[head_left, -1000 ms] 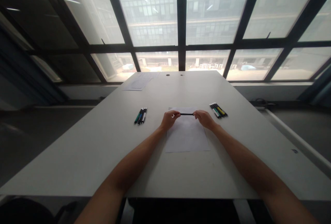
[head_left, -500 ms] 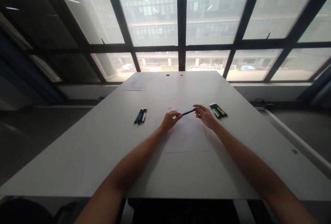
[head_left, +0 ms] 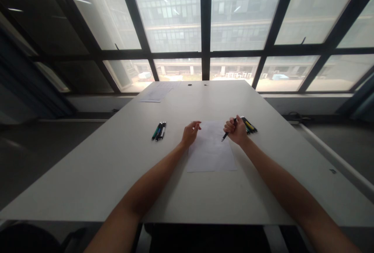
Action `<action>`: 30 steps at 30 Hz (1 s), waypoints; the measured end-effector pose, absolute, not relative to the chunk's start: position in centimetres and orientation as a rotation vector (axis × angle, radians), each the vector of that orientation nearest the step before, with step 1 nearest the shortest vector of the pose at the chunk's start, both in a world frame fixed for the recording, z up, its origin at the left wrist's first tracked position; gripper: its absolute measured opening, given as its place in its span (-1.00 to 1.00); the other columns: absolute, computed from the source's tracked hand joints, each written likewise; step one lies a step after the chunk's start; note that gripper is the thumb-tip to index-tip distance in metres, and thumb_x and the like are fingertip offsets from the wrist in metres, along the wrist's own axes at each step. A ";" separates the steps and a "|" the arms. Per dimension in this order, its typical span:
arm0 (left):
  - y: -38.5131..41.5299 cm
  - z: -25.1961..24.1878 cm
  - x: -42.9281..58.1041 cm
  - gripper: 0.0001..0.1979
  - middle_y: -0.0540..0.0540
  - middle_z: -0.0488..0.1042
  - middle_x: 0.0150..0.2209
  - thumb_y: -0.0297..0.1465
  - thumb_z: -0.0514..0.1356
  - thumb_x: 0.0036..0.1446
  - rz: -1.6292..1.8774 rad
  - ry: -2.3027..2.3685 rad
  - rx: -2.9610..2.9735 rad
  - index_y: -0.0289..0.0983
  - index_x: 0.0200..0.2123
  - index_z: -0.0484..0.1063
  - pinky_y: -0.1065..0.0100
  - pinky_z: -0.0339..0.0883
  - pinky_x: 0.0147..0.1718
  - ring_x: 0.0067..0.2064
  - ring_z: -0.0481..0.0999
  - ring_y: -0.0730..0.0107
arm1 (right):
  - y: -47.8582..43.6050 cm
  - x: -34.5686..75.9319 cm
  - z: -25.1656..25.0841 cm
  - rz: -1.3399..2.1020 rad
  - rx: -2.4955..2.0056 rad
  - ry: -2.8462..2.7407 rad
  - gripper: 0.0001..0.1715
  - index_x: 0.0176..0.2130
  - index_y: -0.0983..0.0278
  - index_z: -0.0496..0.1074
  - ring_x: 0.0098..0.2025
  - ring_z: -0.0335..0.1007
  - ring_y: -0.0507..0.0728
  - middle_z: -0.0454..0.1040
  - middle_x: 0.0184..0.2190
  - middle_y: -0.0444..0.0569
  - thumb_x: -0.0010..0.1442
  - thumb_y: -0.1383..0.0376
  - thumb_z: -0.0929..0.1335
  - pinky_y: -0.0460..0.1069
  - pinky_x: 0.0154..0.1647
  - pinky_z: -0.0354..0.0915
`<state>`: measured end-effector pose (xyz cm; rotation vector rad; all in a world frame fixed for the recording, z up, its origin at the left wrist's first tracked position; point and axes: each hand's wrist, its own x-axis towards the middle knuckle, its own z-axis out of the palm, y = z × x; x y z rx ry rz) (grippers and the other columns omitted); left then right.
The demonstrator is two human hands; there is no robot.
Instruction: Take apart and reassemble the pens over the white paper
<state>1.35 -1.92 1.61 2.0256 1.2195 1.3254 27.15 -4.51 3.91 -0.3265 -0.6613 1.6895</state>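
Pen, black and slim, sits in the right hand in the head view, the fingers wrapped around it and its lower end slanting down and left, above the right side of a white paper. Whether that end touches the sheet is hard to tell. The left hand has its fingers loosely bent with nothing between them, at the paper's upper left edge. A left pen bunch, dark with green, blue and white parts, lies on the white tabletop, well apart from the left hand. A right pen bunch lies just beyond the right hand, which partly hides it. Papers lie at the far left, near tall windows.
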 end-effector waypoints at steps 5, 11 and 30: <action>-1.7 1.3 1.3 -0.75 -0.02 0.56 -0.36 -0.38 0.09 0.22 1.340 1.304 2.086 -0.22 -0.06 0.46 0.37 0.33 -0.26 -0.30 0.51 0.41 | -4.4 27.2 3.5 1.703 -0.320 -0.635 -0.70 -0.45 0.23 0.32 -0.70 -0.14 -0.03 -0.04 -0.72 -0.28 0.25 0.15 0.24 -0.14 -0.69 0.03; -2.4 1.9 1.4 -0.64 -0.01 0.54 -0.28 -0.41 0.12 0.18 1.425 1.214 2.123 -0.19 0.07 0.33 0.36 0.32 -0.24 -0.24 0.50 0.40 | -4.1 26.8 3.4 1.645 -0.475 -0.655 -0.74 -0.23 0.27 0.42 -0.73 -0.16 -0.12 0.35 -0.54 -0.19 0.19 0.13 0.36 -0.17 -0.79 -0.08; -1.8 0.7 1.0 -0.71 -0.15 0.49 0.03 -0.27 0.28 0.07 0.895 1.307 2.572 -0.17 -0.11 0.54 0.09 0.28 0.11 0.07 0.43 0.11 | -4.2 24.5 1.8 1.088 -0.939 -0.990 -0.58 -0.34 0.22 0.37 -0.65 0.22 -0.06 0.40 -0.60 -0.22 -0.10 0.07 0.52 -0.17 -0.71 -0.04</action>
